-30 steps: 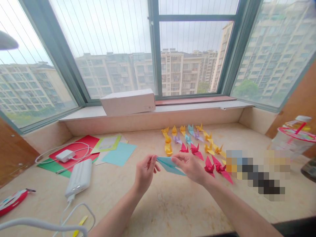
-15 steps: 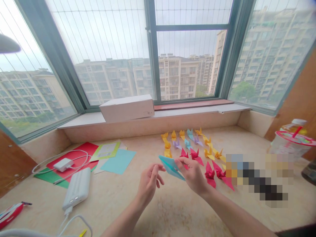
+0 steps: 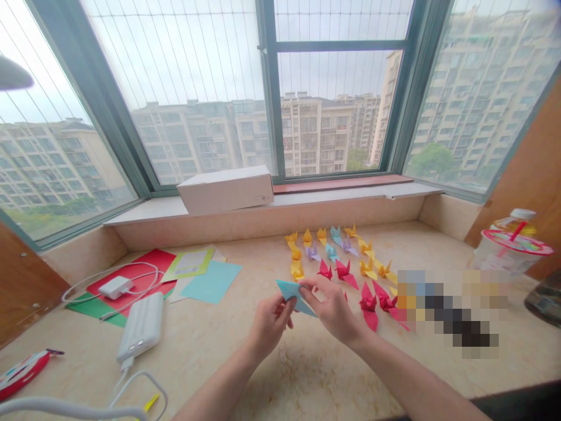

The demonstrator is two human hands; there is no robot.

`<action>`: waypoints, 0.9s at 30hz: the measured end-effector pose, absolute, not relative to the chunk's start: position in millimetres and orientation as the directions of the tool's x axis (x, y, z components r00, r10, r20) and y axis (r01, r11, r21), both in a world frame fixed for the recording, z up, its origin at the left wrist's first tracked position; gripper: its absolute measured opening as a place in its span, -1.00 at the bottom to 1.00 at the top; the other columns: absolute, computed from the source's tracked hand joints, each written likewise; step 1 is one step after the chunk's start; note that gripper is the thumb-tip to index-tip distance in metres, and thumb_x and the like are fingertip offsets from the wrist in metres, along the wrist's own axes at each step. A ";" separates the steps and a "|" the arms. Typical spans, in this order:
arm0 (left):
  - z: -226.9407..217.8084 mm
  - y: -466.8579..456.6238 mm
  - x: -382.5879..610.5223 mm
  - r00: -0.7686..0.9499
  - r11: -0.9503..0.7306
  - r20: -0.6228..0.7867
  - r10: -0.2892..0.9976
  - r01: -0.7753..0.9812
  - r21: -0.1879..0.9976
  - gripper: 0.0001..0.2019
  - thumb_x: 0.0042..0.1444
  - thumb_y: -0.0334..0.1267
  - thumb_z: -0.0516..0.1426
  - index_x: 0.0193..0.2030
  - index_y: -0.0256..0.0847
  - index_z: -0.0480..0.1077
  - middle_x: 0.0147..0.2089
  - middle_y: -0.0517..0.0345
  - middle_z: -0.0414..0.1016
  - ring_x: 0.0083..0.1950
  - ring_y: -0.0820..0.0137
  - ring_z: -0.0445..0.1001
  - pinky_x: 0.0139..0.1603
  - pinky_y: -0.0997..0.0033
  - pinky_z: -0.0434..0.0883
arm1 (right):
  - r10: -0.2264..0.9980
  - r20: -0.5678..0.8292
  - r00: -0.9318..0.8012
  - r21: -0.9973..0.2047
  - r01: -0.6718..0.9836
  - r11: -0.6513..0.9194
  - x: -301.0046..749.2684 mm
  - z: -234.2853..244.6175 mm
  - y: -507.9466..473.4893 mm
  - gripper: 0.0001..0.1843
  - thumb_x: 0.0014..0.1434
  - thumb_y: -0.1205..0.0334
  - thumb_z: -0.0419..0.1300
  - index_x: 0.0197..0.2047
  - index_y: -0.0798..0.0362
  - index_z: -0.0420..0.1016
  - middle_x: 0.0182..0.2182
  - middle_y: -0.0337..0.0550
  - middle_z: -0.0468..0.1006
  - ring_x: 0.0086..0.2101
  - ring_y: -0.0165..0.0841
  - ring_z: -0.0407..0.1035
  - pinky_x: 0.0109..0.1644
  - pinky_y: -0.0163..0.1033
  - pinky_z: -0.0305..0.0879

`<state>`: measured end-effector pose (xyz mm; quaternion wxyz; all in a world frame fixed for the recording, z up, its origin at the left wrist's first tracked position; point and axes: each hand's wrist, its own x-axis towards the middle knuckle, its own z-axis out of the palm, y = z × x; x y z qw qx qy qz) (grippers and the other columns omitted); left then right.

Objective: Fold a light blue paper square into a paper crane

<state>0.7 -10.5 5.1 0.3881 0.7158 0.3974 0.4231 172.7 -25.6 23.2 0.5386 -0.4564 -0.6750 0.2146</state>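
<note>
Closing in again since the earlier frame, the left hand had its fingertips back on the folded light-blue paper, which it had hung clear of before. At lower left lay a white power bank, and a teal sheet further right. In mid-frame the paper was held above the marble counter, its right part pinched between the thumb and fingers of the right hand. Paper cranes stood in rows beyond, right of centre.
</note>
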 end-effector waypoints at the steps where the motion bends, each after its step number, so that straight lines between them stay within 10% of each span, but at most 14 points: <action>1: 4.9 -10.2 0.2 0.332 -0.391 0.300 0.894 0.253 0.885 -0.64 0.24 -0.01 0.05 -0.37 -0.30 0.40 -0.52 0.15 0.47 -0.63 0.53 0.39 -0.62 0.59 0.28 | 0.846 0.533 -0.004 -0.781 0.382 0.494 172.5 23.4 -25.3 -0.83 0.22 0.20 0.20 -0.17 0.03 0.58 -0.28 -0.14 0.63 -0.28 -0.30 0.46 -0.13 -0.19 0.36; 27: -1.3 0.9 -15.3 0.438 -0.630 0.453 0.776 0.512 0.584 -0.73 0.26 -0.23 0.01 -0.36 -0.27 0.44 -0.58 0.17 0.44 -0.61 0.51 0.35 -0.54 0.57 0.22 | 0.790 0.597 -0.142 -0.711 0.362 0.603 163.9 20.7 -35.5 -0.86 0.26 0.30 0.16 -0.17 0.00 0.55 -0.30 -0.17 0.58 -0.29 -0.33 0.44 -0.16 -0.24 0.35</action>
